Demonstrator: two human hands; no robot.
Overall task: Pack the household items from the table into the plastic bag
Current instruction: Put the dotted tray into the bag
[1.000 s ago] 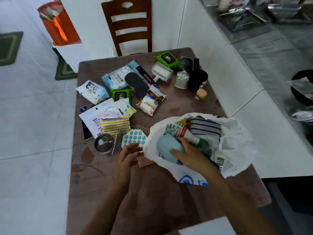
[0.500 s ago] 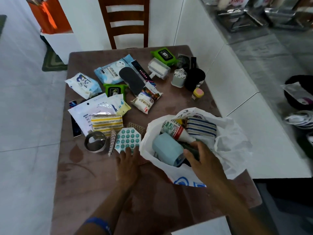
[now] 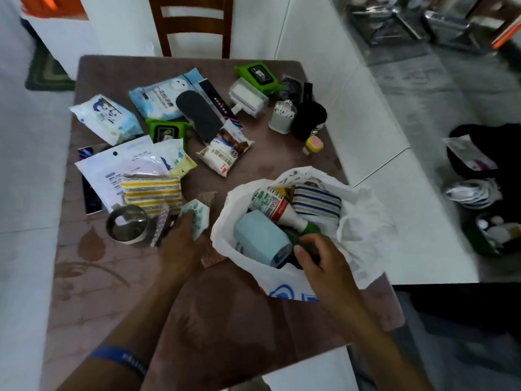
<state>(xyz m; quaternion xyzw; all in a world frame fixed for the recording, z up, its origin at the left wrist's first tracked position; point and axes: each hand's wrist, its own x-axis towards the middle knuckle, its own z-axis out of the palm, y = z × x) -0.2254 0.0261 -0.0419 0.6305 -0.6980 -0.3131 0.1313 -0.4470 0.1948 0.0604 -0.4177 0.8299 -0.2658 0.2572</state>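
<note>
A white plastic bag [image 3: 363,218] lies open on the brown table [image 3: 225,320] at the front right. Inside it are a light blue container [image 3: 260,237], a red-capped white bottle [image 3: 277,208] and a striped cloth [image 3: 315,201]. My right hand [image 3: 324,266] rests on the bag's near rim with fingers curled over the opening. My left hand [image 3: 180,241] grips a white pad with teal dots [image 3: 198,214], tilting it up off the table just left of the bag.
Several packets, wipes packs, a yellow striped sponge [image 3: 150,190], a metal cup [image 3: 127,224], a black brush [image 3: 308,119] and a cotton swab box [image 3: 282,117] cover the table's far half. A wooden chair [image 3: 191,24] stands behind. A white counter [image 3: 394,179] borders the right.
My left hand moved forward from the table onto the dotted pad and lifted its edge. My right hand drew back from inside the bag to its near rim.
</note>
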